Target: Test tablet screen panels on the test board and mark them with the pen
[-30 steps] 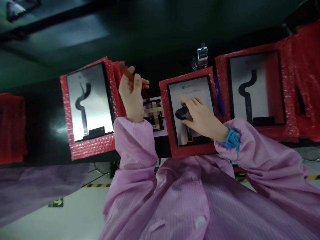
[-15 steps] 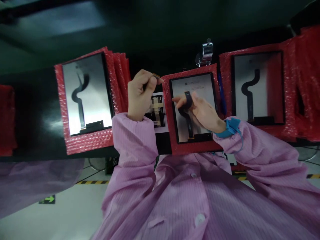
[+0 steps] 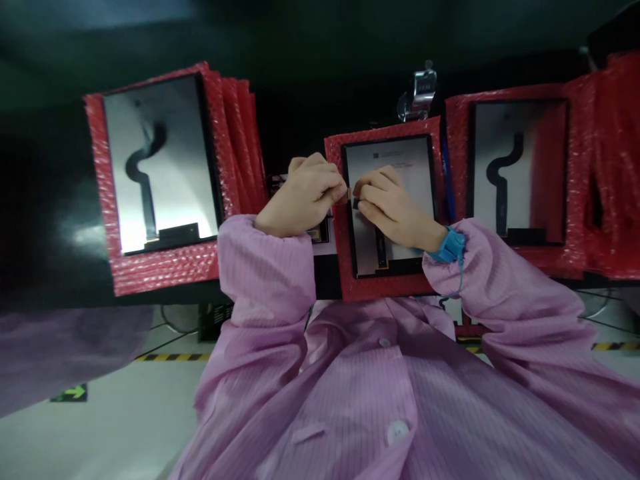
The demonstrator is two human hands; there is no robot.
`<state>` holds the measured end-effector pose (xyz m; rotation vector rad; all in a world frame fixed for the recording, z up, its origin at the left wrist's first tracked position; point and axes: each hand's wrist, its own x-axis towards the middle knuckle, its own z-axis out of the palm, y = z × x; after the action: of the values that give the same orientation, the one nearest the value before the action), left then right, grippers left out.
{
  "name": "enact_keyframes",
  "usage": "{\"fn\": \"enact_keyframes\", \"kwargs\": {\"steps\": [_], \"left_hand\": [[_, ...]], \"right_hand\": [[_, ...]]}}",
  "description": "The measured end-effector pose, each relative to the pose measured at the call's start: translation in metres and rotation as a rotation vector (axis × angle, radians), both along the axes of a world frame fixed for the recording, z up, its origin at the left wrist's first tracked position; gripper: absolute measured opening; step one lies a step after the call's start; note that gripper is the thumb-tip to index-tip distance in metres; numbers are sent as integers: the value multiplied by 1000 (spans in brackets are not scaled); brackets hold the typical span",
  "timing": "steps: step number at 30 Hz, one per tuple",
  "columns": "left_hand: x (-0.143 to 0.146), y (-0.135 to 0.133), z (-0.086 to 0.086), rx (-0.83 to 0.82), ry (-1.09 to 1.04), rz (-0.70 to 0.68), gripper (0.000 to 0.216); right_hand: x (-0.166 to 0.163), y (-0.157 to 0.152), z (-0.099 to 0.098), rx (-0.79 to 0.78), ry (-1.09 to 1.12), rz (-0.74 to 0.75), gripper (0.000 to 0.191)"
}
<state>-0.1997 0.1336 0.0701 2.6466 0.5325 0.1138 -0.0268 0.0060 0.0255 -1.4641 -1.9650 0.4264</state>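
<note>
In the middle a display panel (image 3: 417, 170) with a dark frame lies on red bubble wrap (image 3: 390, 288). My left hand (image 3: 310, 193) is closed over the panel's left edge, its fingertips pinching a small tan piece (image 3: 349, 194) whose kind I cannot make out. Facing it, my right hand (image 3: 393, 205) is closed on the upper end of the black flex cable (image 3: 381, 251) that rises from the panel's lower edge. The two sets of fingertips almost meet. Most of the cable's upper part is hidden behind the right fingers. A blue band (image 3: 450, 245) circles my right wrist.
Another panel (image 3: 175, 147) rests on stacked red bubble wrap at left, and a third panel (image 3: 530, 160) at right. A metal tally counter (image 3: 424, 90) stands behind the middle panel. Beside that panel lies a blue pen-like object (image 3: 447, 177). A purple sleeve (image 3: 70, 347) shows at lower left.
My left hand has moved right and down to the panel's left edge. My right hand has closed on the flex cable's end and turned it toward the left hand.
</note>
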Motion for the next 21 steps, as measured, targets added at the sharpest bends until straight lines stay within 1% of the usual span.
{"fn": "enact_keyframes", "kwargs": {"steps": [3,6,17,21], "left_hand": [[0,-4,3,34,83,-44,30],[0,-4,2,41,96,-75,31],[-1,-5,3,15,104,-79,32],[-1,-4,1,20,83,-82,31]], "right_hand": [[-1,3,-4,26,-26,1,34],[-1,6,-6,34,-54,7,31],[-2,7,-5,16,-101,8,28],[-3,7,-5,2,-94,2,28]]}}
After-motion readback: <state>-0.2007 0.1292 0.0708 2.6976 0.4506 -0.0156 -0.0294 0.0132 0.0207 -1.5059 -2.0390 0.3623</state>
